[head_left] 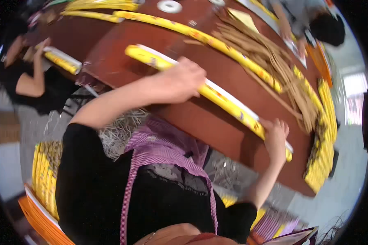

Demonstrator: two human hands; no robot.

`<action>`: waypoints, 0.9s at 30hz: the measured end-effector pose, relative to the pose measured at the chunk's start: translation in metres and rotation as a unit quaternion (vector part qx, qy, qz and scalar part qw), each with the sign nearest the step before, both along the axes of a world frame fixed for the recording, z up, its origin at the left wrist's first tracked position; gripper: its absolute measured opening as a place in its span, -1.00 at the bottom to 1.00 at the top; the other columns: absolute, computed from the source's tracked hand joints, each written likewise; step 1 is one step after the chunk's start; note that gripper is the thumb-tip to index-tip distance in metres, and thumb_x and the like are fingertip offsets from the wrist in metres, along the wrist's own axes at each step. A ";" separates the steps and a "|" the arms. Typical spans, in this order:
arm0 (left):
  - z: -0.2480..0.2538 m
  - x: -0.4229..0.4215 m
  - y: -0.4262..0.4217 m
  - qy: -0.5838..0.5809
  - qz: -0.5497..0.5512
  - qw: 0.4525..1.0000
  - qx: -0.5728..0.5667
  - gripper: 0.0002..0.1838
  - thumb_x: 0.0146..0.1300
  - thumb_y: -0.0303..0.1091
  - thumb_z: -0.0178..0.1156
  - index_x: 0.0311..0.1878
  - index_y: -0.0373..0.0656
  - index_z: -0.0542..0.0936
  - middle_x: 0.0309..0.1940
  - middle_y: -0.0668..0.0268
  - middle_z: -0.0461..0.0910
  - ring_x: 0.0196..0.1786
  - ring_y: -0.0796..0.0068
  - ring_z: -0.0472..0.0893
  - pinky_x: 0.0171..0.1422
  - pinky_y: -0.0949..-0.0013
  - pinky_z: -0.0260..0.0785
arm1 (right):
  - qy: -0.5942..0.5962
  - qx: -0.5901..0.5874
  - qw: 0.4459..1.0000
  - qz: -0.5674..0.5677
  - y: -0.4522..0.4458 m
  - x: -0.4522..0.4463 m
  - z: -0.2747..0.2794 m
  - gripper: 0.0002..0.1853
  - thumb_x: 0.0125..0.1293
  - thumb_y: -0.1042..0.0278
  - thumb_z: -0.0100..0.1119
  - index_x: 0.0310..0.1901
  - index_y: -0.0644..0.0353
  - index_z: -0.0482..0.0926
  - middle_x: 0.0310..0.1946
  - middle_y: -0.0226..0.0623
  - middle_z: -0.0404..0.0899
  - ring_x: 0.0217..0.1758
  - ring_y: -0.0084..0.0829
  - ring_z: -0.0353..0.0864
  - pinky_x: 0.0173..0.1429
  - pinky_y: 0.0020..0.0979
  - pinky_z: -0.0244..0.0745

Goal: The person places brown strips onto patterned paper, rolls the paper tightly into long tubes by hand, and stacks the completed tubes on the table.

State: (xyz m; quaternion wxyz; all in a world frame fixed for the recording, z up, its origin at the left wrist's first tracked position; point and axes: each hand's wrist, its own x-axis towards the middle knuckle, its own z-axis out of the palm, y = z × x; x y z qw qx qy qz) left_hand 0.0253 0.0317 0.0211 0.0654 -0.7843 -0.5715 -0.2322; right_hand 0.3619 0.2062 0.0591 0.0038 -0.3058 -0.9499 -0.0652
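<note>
A long yellow printed roll [229,105] with a white strip along its far edge slants across the front of the table. My left hand [183,79] is closed over its left half, slightly blurred. Farther right, my right hand [276,136] grips the same roll near its right end, fingers bent around it. Beyond my hands, another long yellow roll [184,29] lies across the reddish-brown table [151,110]. Right of it rests a heap of brown paper strips [265,55].
Yellow rolls [321,163] are piled at the table's right edge. A white tape roll [169,6] lies at the far side. One person [32,81] on the left handles a yellow roll; another [298,20] works far right. Shredded strips [122,130] lie below the table.
</note>
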 end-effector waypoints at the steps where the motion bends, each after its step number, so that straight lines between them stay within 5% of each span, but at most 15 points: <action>1: -0.002 -0.008 -0.009 0.002 -0.001 1.000 0.001 -0.71 0.03 -0.26 0.43 -0.28 -0.20 0.57 -0.25 0.20 0.53 -0.08 0.13 0.54 0.02 0.08 0.32 | 0.018 -0.020 1.000 0.005 -0.005 -0.008 0.001 -0.57 0.23 0.56 0.00 0.02 -0.07 0.75 -0.21 -0.09 0.56 0.07 -0.06 0.50 0.39 -0.08 0.21; 9: -0.002 -0.059 -0.058 -0.017 0.034 0.994 -0.098 -0.59 0.09 -0.38 0.37 0.01 -0.25 0.54 -0.08 0.15 0.53 0.07 0.07 0.47 0.23 0.11 0.26 | 0.022 -0.025 0.999 0.042 -0.042 -0.053 -0.015 -0.62 0.13 0.54 0.18 -0.05 -0.10 0.75 -0.31 -0.22 0.49 0.00 -0.14 0.50 0.42 -0.07 0.24; 27: 0.000 -0.087 -0.080 -0.024 0.071 0.981 -0.181 -0.57 0.11 -0.39 0.34 0.07 -0.26 0.54 -0.01 0.13 0.48 0.11 0.03 0.44 0.23 0.10 0.25 | 0.008 0.008 0.995 0.102 -0.059 -0.075 -0.015 -0.58 0.16 0.55 0.14 0.06 -0.04 0.67 -0.29 -0.24 0.43 -0.01 -0.18 0.49 0.52 0.06 0.15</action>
